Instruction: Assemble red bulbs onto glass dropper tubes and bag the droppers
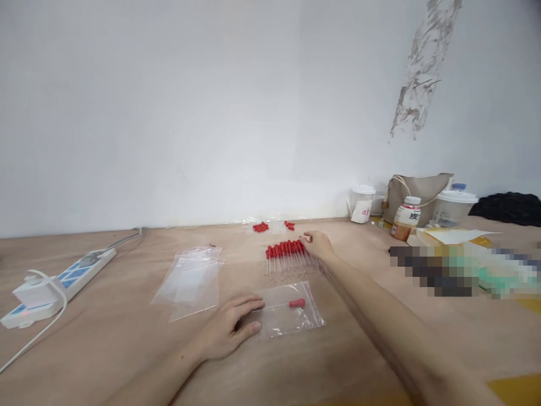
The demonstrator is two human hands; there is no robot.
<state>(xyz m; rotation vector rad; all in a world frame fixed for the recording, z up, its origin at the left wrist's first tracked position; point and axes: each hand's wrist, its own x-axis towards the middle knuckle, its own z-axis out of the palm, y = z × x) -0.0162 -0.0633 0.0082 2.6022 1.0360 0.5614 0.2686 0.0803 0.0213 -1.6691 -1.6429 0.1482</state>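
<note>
A row of droppers (285, 248) with red rubber bulbs and thin clear tubes lies on the table, bulbs toward the wall. At the row's right end, my right hand (319, 244) has its fingertips pinched at the bulb of the last dropper. Nearer to me lies a clear zip bag (281, 324), flat on the table, with one dropper (296, 303) inside, its bulb pointing right. My left hand (232, 324) rests at the left edge of that bag, fingers stretched and thumb apart, touching the plastic.
Several clear bags (196, 282) are stacked left of centre. Loose red bulbs (261, 226) lie on plastic by the wall. A white power strip (67, 287) with cables stands at left. Cups, a bottle (406, 219) and a grey bag (416, 197) crowd the back right.
</note>
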